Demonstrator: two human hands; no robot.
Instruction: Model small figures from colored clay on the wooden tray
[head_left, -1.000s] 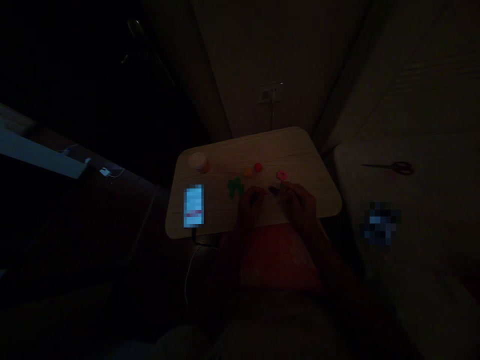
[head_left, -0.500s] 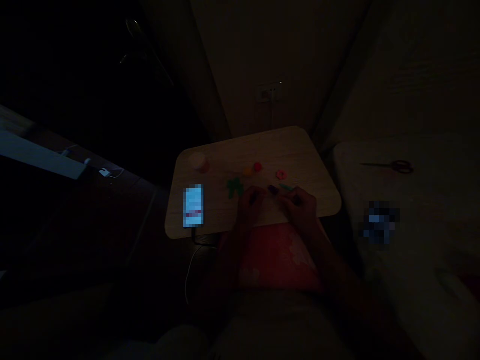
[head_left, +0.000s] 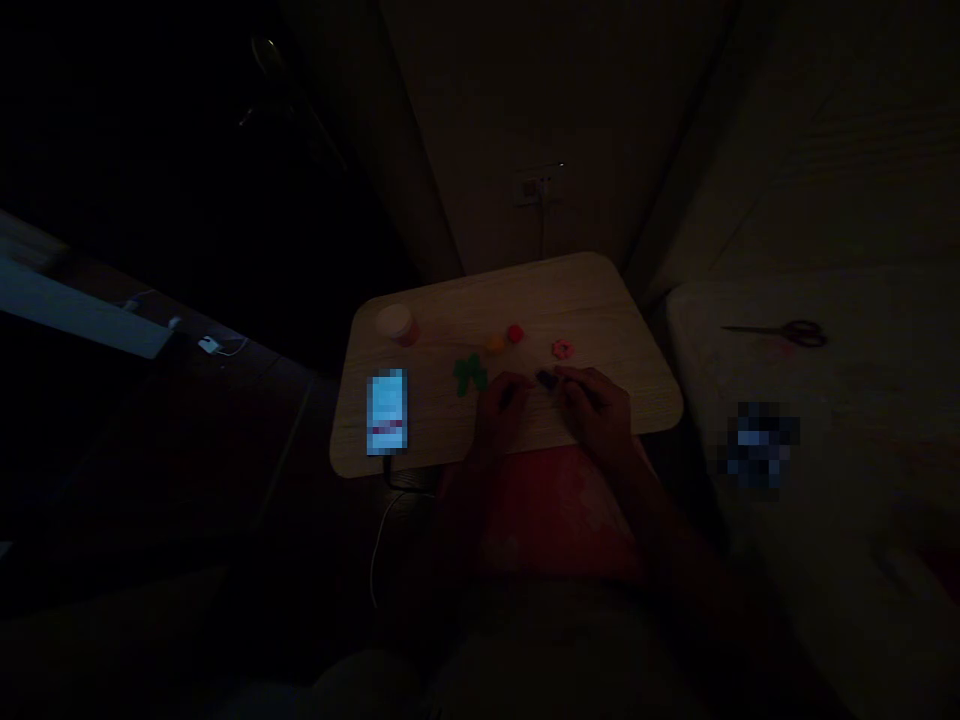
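Observation:
A small dark purple piece (head_left: 547,380), perhaps modelling clay, lies on the small wooden table between my hands. My left hand (head_left: 501,408) is just left of it, fingers curled and pressed together; what they pinch, if anything, is too dark to make out. From the right, my right hand (head_left: 601,408) reaches to the piece's edge with bent fingers, and I cannot tell whether it grips it. Beyond the right hand sits a pink flower-shaped ring (head_left: 562,349). A red ball (head_left: 515,333), a yellow-orange lump (head_left: 496,345) and green leaf-like pieces (head_left: 470,374) lie farther left.
A lidded tub (head_left: 397,325) stands at the table's (head_left: 555,290) back left, behind a lit phone (head_left: 387,412). A cable (head_left: 375,545) hangs below the front edge. Scissors (head_left: 799,333) rest on a pale surface to the right. The wall has a socket (head_left: 536,188) with a plug.
The teal stick seen by my right fingers no longer shows. My right fingers have shifted slightly up and left, closer to the purple piece. My left hand has hardly moved.

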